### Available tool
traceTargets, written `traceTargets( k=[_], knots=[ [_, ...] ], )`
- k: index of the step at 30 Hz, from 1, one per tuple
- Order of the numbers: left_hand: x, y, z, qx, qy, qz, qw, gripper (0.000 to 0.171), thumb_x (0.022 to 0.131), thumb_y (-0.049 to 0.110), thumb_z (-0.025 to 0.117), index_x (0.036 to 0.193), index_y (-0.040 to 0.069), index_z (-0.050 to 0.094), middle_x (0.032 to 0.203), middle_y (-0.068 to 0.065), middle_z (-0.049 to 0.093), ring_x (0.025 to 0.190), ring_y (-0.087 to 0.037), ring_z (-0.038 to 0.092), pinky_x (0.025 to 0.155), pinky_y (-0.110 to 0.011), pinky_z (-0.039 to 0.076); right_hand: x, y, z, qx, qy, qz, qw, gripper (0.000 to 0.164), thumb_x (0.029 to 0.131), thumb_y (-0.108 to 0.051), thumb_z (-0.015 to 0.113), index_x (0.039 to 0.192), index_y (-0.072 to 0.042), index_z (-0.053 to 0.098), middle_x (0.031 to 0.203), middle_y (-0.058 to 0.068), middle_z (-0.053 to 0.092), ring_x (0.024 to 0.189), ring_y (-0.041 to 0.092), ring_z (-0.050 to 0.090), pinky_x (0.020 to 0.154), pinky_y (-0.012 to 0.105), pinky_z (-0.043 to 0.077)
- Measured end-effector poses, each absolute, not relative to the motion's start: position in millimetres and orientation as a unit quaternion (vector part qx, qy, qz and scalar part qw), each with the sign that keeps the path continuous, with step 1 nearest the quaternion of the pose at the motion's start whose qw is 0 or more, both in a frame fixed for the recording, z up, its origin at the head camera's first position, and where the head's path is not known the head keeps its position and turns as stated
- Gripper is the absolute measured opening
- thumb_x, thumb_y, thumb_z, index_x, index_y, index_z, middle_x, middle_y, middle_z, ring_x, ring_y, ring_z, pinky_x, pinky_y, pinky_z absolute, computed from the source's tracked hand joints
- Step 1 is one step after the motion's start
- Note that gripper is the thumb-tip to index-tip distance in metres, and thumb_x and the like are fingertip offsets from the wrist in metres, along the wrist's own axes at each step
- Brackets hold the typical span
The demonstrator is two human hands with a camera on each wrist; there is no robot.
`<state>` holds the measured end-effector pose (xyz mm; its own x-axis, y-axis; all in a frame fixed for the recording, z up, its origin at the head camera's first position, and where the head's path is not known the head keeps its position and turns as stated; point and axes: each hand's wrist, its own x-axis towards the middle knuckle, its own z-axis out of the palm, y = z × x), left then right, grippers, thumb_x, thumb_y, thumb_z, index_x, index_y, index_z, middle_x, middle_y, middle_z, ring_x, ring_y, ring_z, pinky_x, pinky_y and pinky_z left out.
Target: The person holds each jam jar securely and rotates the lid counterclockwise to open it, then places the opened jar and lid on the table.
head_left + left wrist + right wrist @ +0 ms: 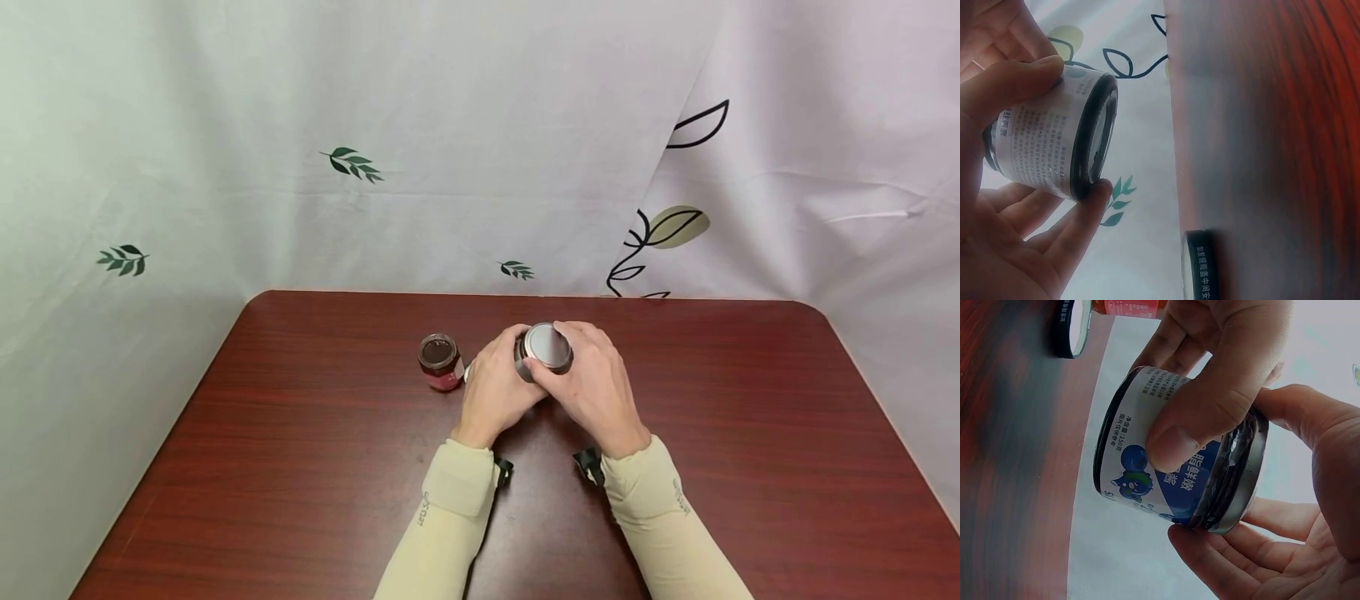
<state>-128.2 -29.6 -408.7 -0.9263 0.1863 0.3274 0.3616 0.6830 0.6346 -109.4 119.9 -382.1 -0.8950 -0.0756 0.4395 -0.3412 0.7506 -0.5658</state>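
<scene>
A small glass jar (547,347) with a silvery lid is held off the table between both hands. In the right wrist view its white and blue label (1132,459) shows blueberries. My left hand (498,387) grips the jar's body, with the thumb across the label. My right hand (596,379) holds the lid end, thumb and fingers round its rim. Left of the hands stands a second jar (440,362), lidless, with dark contents and a red label. A loose lid (1072,328) lies beside it, mostly hidden by the left hand in the head view.
The dark red wooden table (300,467) has rounded far corners. Behind it hangs a pale cloth (465,125) printed with leaves, close to the table's back and side edges.
</scene>
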Motion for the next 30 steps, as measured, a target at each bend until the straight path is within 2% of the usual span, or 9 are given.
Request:
traceTargets(
  k=[30],
  knots=[
    [-129.1,-29.7,-408.9,-0.148,-0.911,-0.368,0.111,0.067,0.074,0.036,0.086,0.13,0.01,0.06,0.121,-0.004,0.067,0.109,-0.022,0.065,0.09,-0.042,0.053,-110.4,120.5,-383.5,0.128,-0.916,0.327,0.196,0.056,0.078,-0.026,0.083,0.121,0.006,0.066,0.12,0.019,0.065,0.114,0.034,0.059,0.097,0.047,0.048]
  ],
)
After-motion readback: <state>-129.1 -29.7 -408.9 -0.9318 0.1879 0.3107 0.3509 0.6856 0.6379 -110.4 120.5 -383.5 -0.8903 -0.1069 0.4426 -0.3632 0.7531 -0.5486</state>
